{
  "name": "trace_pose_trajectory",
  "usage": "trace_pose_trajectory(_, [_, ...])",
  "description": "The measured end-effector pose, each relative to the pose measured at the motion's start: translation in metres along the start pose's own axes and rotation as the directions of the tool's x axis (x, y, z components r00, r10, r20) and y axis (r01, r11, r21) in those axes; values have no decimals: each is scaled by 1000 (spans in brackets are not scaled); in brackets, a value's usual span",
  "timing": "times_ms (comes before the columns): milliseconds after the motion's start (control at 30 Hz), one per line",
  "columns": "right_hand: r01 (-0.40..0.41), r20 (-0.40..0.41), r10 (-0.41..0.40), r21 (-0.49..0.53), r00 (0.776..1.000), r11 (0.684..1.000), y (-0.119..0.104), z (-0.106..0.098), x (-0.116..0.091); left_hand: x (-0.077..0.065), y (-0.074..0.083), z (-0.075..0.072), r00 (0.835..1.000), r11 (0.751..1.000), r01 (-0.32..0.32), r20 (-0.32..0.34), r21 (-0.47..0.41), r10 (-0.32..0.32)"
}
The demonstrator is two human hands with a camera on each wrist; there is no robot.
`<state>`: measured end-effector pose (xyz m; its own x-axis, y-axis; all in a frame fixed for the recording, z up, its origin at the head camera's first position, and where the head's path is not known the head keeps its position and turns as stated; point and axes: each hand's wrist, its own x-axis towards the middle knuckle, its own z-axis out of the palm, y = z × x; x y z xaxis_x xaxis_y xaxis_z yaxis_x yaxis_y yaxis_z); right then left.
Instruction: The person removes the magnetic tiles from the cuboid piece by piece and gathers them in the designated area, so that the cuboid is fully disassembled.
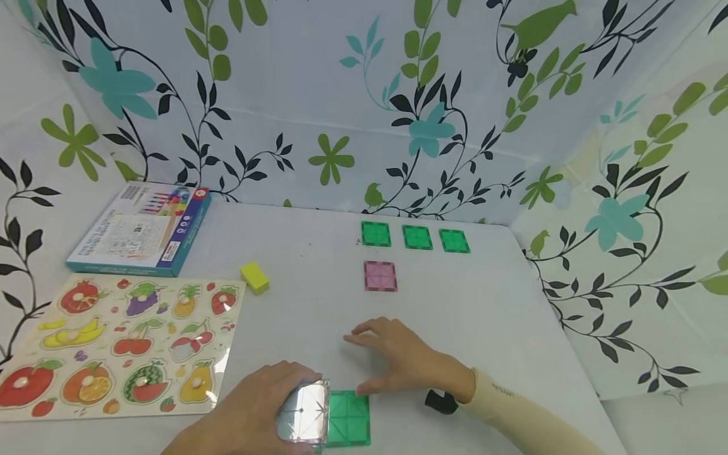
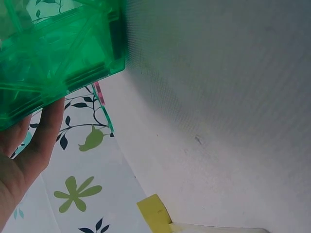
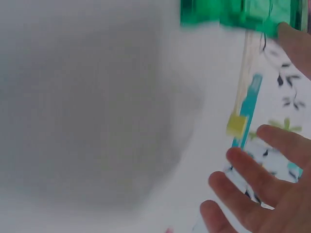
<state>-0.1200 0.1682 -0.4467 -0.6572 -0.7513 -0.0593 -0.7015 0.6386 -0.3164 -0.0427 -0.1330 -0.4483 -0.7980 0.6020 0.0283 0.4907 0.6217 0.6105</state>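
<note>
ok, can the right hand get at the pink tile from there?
Likely yes: the right hand has its fingers spread, thumb close by the green piece, and bare table shows between those fingers and the pink tile. The other green tiles lie beyond it.

This is a tabletop play corner, walled by pale sheeting (image 1: 296, 82) in a leaf, flower and bird print, which fills the upper frame and runs down both sides; a plain white table (image 1: 483, 316) spreads below it; playthings give it that look: a fruit puzzle board (image 1: 165, 354) at lower left, a colourful printed box (image 1: 142, 224) above that, a yellow block (image 1: 254, 279) left of centre, translucent square tiles (image 1: 418, 237) right of centre; the wider building (home, nursery or studio) cannot be told.
</note>
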Motion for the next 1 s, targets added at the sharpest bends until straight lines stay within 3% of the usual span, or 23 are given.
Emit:
trace_pose_trajectory(233, [116, 35, -113, -98, 993, 988, -38, 31, -17, -1, -1, 3, 994, 997, -67, -79, 31, 69])
trace_pose_trajectory(467, [154, -12, -162, -252, 987, 956, -53, 52, -24, -1, -1, 2, 997, 998, -58, -59, 7, 58])
trace_pose_trajectory(667, [156, -17, -164, -225, 986, 962, -55, 53, -25, -1, 0, 1, 1000, 1000, -21, -12, -6, 21])
trace_pose_trajectory(1000, [168, -56, -185, -225, 981, 960, -55, 55, -27, -1, 0, 1, 1000, 999, -24, -15, -27, 24])
